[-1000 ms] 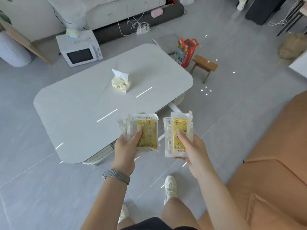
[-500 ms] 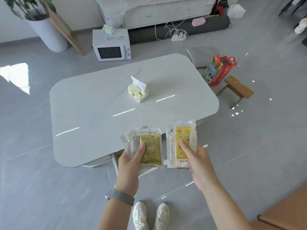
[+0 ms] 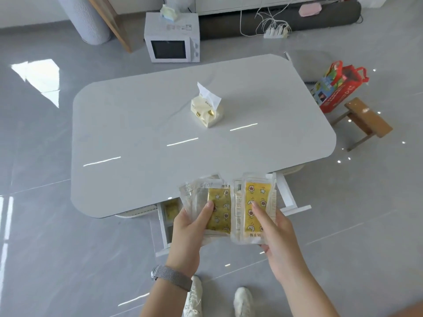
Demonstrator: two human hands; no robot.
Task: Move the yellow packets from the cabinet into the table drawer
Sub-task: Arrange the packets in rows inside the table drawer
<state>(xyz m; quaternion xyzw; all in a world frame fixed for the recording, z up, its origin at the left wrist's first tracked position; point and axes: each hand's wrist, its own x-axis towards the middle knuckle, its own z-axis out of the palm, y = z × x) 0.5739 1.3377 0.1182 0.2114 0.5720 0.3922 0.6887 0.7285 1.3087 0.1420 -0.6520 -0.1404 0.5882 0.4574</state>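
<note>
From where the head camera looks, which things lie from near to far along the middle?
Shoes → yellow packets held in both hands → tissue pack on the table → microwave on the floor.

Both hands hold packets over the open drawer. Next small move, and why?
Probably lower both hands: the left hand and right hand each grip clear-wrapped yellow packets above the open white table drawer, where one yellow packet already lies.
</note>
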